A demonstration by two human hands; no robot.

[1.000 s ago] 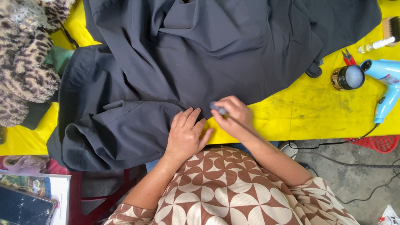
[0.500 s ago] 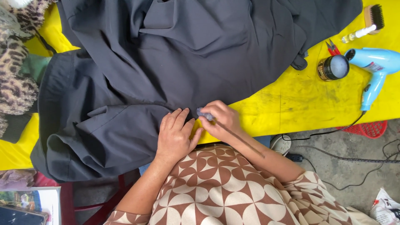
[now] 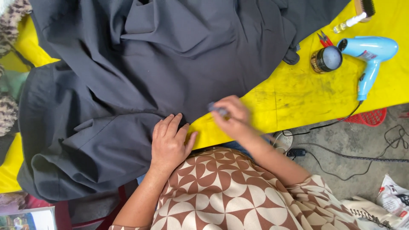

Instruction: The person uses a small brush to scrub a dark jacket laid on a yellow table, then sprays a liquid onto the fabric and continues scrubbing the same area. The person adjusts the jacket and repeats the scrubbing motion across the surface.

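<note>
Both hands at table edge: my left hand lies flat, fingers spread, on dark cloth; my right hand pinches a small blurred object.

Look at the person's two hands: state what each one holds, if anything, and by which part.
The right hand pinches a small grey object in its fingertips; blur hides what it is. The left hand holds nothing, lying flat on the dark garment.
</note>
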